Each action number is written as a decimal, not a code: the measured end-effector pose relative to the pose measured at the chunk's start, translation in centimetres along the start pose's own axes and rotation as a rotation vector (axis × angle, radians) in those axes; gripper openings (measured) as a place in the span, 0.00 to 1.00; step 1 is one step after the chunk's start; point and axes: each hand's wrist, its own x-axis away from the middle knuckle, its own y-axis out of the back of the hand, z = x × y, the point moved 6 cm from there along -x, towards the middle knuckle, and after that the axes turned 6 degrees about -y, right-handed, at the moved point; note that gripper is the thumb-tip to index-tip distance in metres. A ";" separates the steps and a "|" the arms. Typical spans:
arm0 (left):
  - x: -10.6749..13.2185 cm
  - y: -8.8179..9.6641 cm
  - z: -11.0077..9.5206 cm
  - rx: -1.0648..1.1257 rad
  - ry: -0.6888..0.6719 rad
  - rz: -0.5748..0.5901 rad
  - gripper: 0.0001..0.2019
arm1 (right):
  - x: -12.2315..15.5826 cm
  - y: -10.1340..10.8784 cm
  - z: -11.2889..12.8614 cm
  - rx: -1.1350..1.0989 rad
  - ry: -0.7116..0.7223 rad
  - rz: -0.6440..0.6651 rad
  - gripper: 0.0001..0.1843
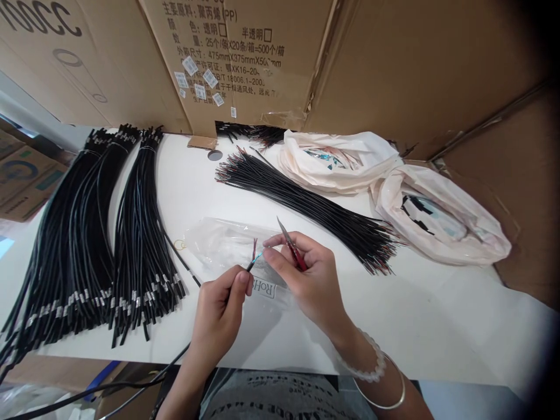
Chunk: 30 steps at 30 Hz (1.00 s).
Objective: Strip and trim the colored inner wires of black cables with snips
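My left hand (221, 306) is closed around a black cable (251, 266) near its stripped end. Thin reddish wires (254, 248) stand up from that end, and a strip of shiny blue foil (258, 256) sticks out beside them. At the foil, the thumb and forefinger of my right hand (312, 286) come together. Small red-handled scissors (287, 235) are tucked in the same hand, pointed blades facing up and away. Beneath both hands lies a clear plastic bag (214, 236) with printed lettering.
Bundles of black cables (140, 233) lie at the left, and another bundle with stripped ends (301, 204) lies behind my hands. Two white bags (376, 143) (481, 233) with foil and black scraps stand at the right. Cardboard (262, 70) walls the back of the white table (415, 326).
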 end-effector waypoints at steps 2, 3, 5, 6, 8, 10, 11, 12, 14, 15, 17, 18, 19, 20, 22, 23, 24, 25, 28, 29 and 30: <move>-0.1 -0.2 0.2 0.067 0.019 0.042 0.26 | -0.2 0.1 0.1 0.013 -0.006 0.007 0.11; -0.1 -0.4 0.4 0.124 0.038 0.075 0.27 | -0.3 0.1 0.1 0.017 -0.015 0.013 0.11; 0.0 -0.8 0.9 0.275 0.097 0.156 0.29 | -0.5 0.2 0.2 0.011 -0.043 0.040 0.12; 0.0 -0.9 1.1 0.353 0.134 0.197 0.29 | -0.6 0.2 0.2 0.002 -0.058 0.058 0.12; 0.2 -1.1 1.5 0.484 0.197 0.256 0.28 | -0.7 0.2 0.4 -0.022 -0.079 0.091 0.13; 0.4 -1.1 1.7 0.561 0.238 0.287 0.27 | -0.7 0.1 0.8 -0.041 -0.091 0.112 0.15; 0.4 -1.0 1.7 0.588 0.244 0.293 0.25 | -0.6 0.1 0.9 -0.047 -0.093 0.115 0.16; 0.5 -1.0 1.6 0.613 0.239 0.296 0.23 | -0.6 0.0 1.1 -0.051 -0.093 0.116 0.16; 0.5 -0.9 1.2 0.646 0.213 0.292 0.20 | -0.5 -0.1 1.3 -0.055 -0.090 0.113 0.17; 0.4 -0.8 1.1 0.644 0.201 0.275 0.20 | -0.4 -0.1 1.4 -0.054 -0.087 0.112 0.18; 0.4 -0.5 0.9 0.584 0.175 0.209 0.18 | -0.4 -0.1 1.4 -0.043 -0.077 0.107 0.18; 0.4 -0.3 0.9 0.529 0.157 0.164 0.17 | -0.4 -0.1 1.4 -0.030 -0.068 0.105 0.17; 0.4 0.0 0.8 0.464 0.128 0.117 0.17 | -0.4 0.0 1.5 -0.012 -0.053 0.102 0.17; 0.4 0.3 0.6 0.396 0.088 0.076 0.16 | -0.3 0.1 1.6 0.009 -0.032 0.099 0.15; 0.4 0.9 0.1 0.264 0.012 0.021 0.14 | -0.2 0.6 2.0 0.061 0.021 0.100 0.10; 0.5 1.0 -0.1 0.210 -0.012 0.005 0.14 | 0.0 1.0 2.4 0.099 0.047 0.113 0.10; 0.5 1.2 -0.2 0.170 -0.029 -0.002 0.13 | 0.1 1.3 2.8 0.149 0.072 0.135 0.13; 0.5 1.3 -0.3 0.140 -0.037 -0.005 0.13 | 0.2 1.7 3.2 0.214 0.095 0.163 0.17; 0.5 1.4 -0.3 0.105 -0.039 -0.003 0.13 | 0.6 2.6 4.6 0.469 0.188 0.253 0.15; 0.4 1.4 -0.3 0.099 -0.033 0.000 0.13 | 0.8 2.9 5.0 0.549 0.240 0.266 0.12; 0.3 1.4 -0.3 0.093 -0.027 0.000 0.13 | 0.9 3.0 5.5 0.618 0.308 0.263 0.09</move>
